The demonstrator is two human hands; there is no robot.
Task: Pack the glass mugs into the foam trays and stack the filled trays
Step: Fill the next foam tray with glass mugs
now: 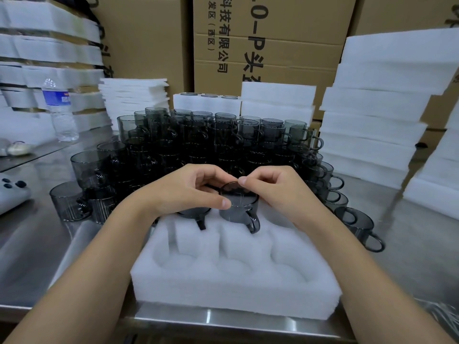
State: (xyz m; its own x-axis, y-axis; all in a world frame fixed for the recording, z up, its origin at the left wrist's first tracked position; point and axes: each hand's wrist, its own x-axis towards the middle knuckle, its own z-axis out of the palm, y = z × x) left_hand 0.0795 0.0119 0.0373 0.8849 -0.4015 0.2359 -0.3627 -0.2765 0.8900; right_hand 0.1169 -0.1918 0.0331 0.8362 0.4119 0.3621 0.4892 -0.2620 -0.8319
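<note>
Glass mug [238, 207], fingers [242, 180] pinching its rim

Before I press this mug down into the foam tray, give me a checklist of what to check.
1. Grip: left hand and right hand both pinch the mug at its rim: ok.
2. Handle: faces you, over the slot in the foam tray: ok.
3. Mug seated flush: not ok, its body stands above the foam.
4. Second mug in the far left pocket: mostly hidden under your left hand, cannot tell.
5. Near row pockets: all three hold nothing, ok.
</note>
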